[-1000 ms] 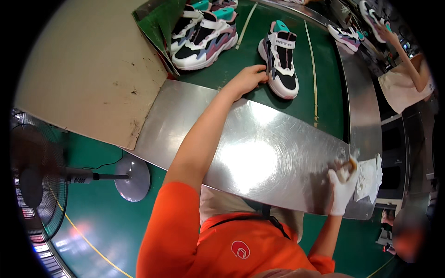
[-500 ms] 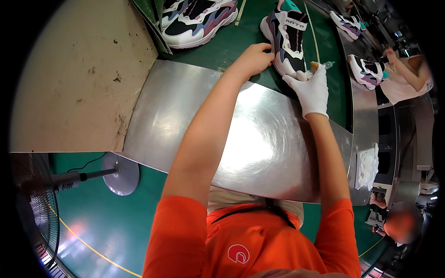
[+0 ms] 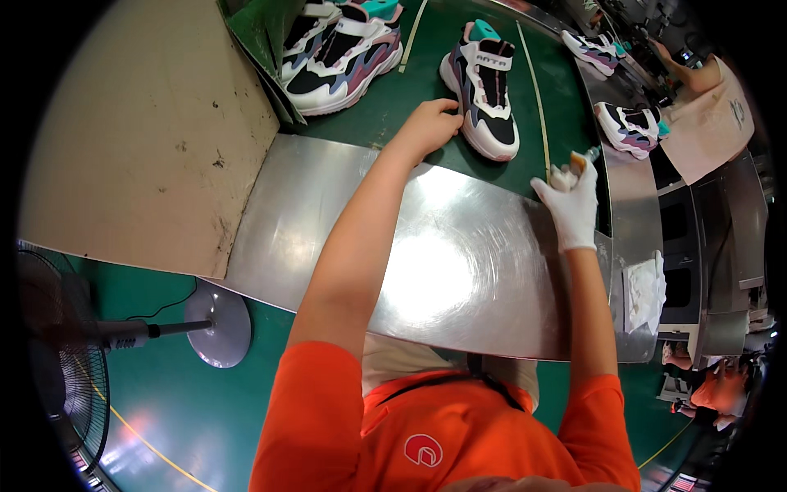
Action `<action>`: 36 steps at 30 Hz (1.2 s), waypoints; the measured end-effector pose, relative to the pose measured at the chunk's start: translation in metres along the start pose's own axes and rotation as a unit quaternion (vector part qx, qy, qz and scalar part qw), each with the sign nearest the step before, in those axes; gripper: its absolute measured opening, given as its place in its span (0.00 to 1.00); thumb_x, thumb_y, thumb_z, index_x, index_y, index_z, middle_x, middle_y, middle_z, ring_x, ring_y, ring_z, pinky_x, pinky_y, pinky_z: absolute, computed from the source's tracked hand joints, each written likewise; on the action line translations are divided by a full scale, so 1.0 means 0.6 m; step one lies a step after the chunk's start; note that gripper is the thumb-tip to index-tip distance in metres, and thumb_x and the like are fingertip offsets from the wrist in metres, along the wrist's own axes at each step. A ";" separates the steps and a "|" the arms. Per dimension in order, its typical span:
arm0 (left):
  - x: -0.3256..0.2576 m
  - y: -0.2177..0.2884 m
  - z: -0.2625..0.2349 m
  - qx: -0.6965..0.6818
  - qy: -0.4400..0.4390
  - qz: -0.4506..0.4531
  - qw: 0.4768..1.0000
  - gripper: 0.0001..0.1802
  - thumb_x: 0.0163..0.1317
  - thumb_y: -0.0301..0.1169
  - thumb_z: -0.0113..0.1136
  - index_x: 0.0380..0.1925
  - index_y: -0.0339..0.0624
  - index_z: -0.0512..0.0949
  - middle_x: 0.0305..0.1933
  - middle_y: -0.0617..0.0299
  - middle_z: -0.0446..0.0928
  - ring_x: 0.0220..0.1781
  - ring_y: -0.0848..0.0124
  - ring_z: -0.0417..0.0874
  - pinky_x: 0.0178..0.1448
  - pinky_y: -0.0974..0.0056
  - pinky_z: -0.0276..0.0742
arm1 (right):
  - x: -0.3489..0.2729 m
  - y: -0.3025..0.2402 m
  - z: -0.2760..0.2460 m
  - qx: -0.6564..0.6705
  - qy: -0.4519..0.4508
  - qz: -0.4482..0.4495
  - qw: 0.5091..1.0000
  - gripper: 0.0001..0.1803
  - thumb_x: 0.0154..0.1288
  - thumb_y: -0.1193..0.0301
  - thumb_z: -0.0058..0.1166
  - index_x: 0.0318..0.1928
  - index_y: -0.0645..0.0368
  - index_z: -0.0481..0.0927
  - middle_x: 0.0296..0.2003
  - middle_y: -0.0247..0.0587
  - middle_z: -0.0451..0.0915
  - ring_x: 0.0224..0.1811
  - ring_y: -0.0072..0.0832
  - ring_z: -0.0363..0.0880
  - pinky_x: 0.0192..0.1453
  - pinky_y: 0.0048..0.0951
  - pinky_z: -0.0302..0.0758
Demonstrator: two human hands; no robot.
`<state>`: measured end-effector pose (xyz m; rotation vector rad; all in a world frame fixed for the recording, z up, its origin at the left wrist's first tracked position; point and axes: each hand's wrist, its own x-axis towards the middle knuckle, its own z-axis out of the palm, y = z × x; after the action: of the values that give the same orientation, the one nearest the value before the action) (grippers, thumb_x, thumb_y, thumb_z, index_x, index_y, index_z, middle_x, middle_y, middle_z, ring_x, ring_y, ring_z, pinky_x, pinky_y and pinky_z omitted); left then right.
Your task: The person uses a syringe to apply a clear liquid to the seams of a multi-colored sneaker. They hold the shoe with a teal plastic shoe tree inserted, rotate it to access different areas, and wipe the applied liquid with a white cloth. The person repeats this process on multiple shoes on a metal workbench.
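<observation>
The bare left hand [image 3: 428, 127] reaches across the shiny metal surface [image 3: 459, 271] onto the green conveyor belt [image 3: 426, 74], its fingers curled against the side of a white, black and pink sneaker [image 3: 484, 90] lying at about 12 o'clock. The right hand [image 3: 568, 205], in a white glove, is closed around a small brush-like tool [image 3: 584, 158] at about 1 o'clock, just right of the sneaker and apart from it. A white rag [image 3: 645, 289] lies at 3 o'clock. Two more sneakers [image 3: 340, 53] sit at 11 o'clock.
</observation>
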<state>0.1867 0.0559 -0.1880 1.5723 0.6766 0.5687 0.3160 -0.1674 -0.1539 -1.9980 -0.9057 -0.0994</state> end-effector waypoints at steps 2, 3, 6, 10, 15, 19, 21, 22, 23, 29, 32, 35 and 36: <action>-0.001 0.000 0.009 0.118 0.052 0.071 0.989 0.31 0.62 0.37 0.61 0.63 0.36 0.70 0.45 0.55 0.84 0.45 0.69 0.84 0.49 0.65 0.77 | -0.022 0.048 -0.032 0.159 -0.022 0.038 0.986 0.42 0.47 0.83 0.68 0.63 0.60 0.62 0.54 0.43 0.70 0.53 0.28 0.75 0.58 0.27 0.75; -0.008 0.000 0.012 0.177 0.081 0.104 0.975 0.31 0.61 0.38 0.62 0.62 0.35 0.70 0.44 0.54 0.84 0.44 0.67 0.85 0.48 0.64 0.77 | -0.042 0.060 -0.055 0.185 -0.015 0.027 0.982 0.41 0.49 0.86 0.66 0.63 0.59 0.61 0.55 0.44 0.68 0.54 0.28 0.75 0.57 0.26 0.76; -0.039 0.003 0.033 0.334 0.129 0.235 0.904 0.26 0.57 0.39 0.61 0.54 0.36 0.73 0.41 0.51 0.82 0.46 0.54 0.82 0.51 0.55 0.77 | -0.094 0.094 -0.122 0.186 0.036 0.042 0.981 0.39 0.51 0.86 0.64 0.63 0.60 0.62 0.53 0.43 0.70 0.49 0.24 0.75 0.51 0.23 0.77; -0.051 0.014 0.074 0.391 0.126 0.368 0.834 0.28 0.52 0.41 0.64 0.52 0.40 0.73 0.45 0.52 0.76 0.50 0.54 0.77 0.52 0.53 0.74 | -0.144 0.165 -0.208 0.094 0.087 0.090 0.988 0.38 0.49 0.85 0.65 0.62 0.61 0.65 0.49 0.38 0.69 0.43 0.19 0.71 0.47 0.19 0.73; -0.062 0.018 0.111 0.391 0.141 0.325 0.850 0.33 0.51 0.46 0.68 0.53 0.39 0.72 0.49 0.50 0.76 0.53 0.53 0.75 0.57 0.53 0.73 | -0.173 0.219 -0.236 0.077 0.129 0.140 0.979 0.40 0.50 0.83 0.68 0.64 0.62 0.64 0.49 0.39 0.72 0.44 0.21 0.73 0.46 0.20 0.75; -0.039 0.012 0.104 0.350 0.150 0.244 0.892 0.40 0.46 0.46 0.72 0.56 0.38 0.68 0.52 0.50 0.73 0.58 0.52 0.73 0.59 0.54 0.72 | -0.169 0.242 -0.225 0.148 0.137 0.135 0.970 0.41 0.49 0.81 0.70 0.64 0.62 0.64 0.49 0.39 0.72 0.43 0.22 0.74 0.44 0.20 0.75; -0.040 0.015 0.109 0.325 0.127 0.208 0.914 0.42 0.45 0.44 0.74 0.58 0.38 0.67 0.52 0.50 0.72 0.57 0.53 0.73 0.60 0.56 0.73 | -0.169 0.244 -0.222 0.114 0.155 0.101 0.976 0.41 0.50 0.82 0.69 0.65 0.61 0.64 0.48 0.37 0.72 0.40 0.19 0.72 0.42 0.18 0.75; -0.040 0.017 0.107 0.313 0.116 0.189 0.923 0.43 0.44 0.42 0.75 0.59 0.38 0.67 0.52 0.50 0.72 0.57 0.54 0.74 0.60 0.57 0.73 | -0.172 0.239 -0.224 0.124 0.148 0.120 0.974 0.41 0.50 0.82 0.69 0.65 0.61 0.64 0.48 0.37 0.72 0.40 0.20 0.72 0.43 0.19 0.74; -0.039 0.018 0.102 0.284 0.101 0.182 0.936 0.44 0.43 0.41 0.76 0.60 0.38 0.66 0.51 0.51 0.72 0.55 0.56 0.74 0.58 0.58 0.73 | -0.171 0.225 -0.227 0.135 0.140 0.136 0.971 0.41 0.50 0.82 0.69 0.65 0.61 0.64 0.49 0.37 0.72 0.40 0.20 0.71 0.44 0.19 0.74; -0.032 0.029 0.055 -0.056 0.088 0.134 0.985 0.46 0.44 0.34 0.79 0.62 0.35 0.63 0.39 0.62 0.70 0.40 0.75 0.72 0.47 0.71 0.72 | -0.169 0.238 -0.236 0.144 0.147 0.109 0.973 0.40 0.49 0.83 0.68 0.63 0.59 0.64 0.45 0.33 0.70 0.38 0.17 0.70 0.40 0.18 0.73; -0.042 0.045 0.051 -0.124 0.130 0.136 0.974 0.38 0.52 0.35 0.75 0.58 0.34 0.65 0.34 0.66 0.73 0.37 0.78 0.72 0.44 0.73 0.70 | -0.156 0.199 -0.223 0.153 0.112 0.080 0.979 0.38 0.49 0.84 0.68 0.61 0.57 0.66 0.44 0.33 0.70 0.37 0.16 0.70 0.36 0.18 0.73; -0.037 0.027 0.036 -0.115 0.145 0.134 0.974 0.35 0.55 0.36 0.73 0.57 0.33 0.66 0.34 0.66 0.74 0.37 0.79 0.73 0.43 0.73 0.70 | -0.119 0.099 -0.174 0.243 0.015 0.112 0.963 0.36 0.49 0.84 0.67 0.60 0.56 0.66 0.44 0.35 0.70 0.36 0.16 0.70 0.35 0.19 0.73; -0.035 0.027 0.037 -0.115 0.140 0.137 0.974 0.35 0.55 0.36 0.73 0.57 0.33 0.66 0.34 0.65 0.74 0.37 0.78 0.74 0.43 0.73 0.70 | -0.103 0.076 -0.152 0.236 0.002 0.080 0.968 0.37 0.49 0.83 0.67 0.60 0.56 0.66 0.45 0.36 0.70 0.36 0.17 0.71 0.35 0.19 0.74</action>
<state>0.1891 0.0246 -0.1737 1.3871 0.5803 1.0539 0.3244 -0.2863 -0.1576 -1.6140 -0.6832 0.1875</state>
